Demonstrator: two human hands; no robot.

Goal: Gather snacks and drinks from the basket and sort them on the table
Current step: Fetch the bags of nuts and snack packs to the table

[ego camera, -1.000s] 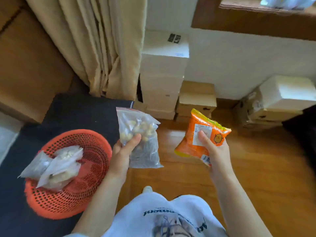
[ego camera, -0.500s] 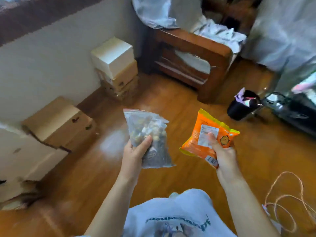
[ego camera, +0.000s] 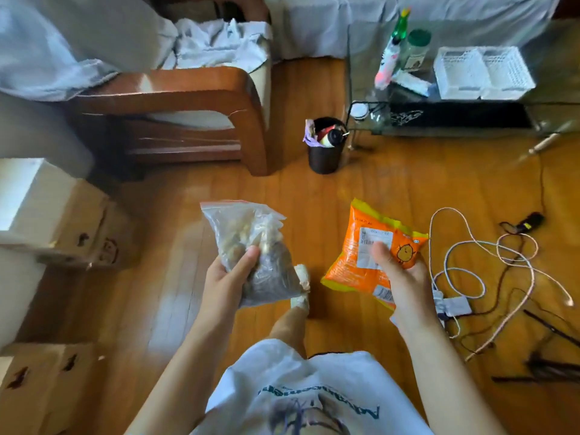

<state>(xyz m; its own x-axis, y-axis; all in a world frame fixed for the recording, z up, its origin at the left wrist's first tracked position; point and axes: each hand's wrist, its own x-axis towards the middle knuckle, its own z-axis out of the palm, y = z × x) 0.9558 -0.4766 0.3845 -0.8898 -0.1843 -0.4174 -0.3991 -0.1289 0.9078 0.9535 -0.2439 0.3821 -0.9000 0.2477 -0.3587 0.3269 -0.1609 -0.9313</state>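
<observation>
My left hand grips a clear plastic bag of snacks, held upright over the wooden floor. In my right hand is an orange snack packet with a white label, my thumb pressed on its front. A glass table stands at the upper right, carrying a white mesh tray, a green-topped bottle and a green-lidded jar. The red basket is out of view.
A wooden armchair draped in cloth stands ahead at the left. A small black bin sits on the floor near the table's corner. Cardboard boxes line the left. Loose cables lie on the floor at right.
The view has swung right, away from the red basket and wall boxes, toward the armchair, bin and glass table. Both hands kept their packets in front of me.
</observation>
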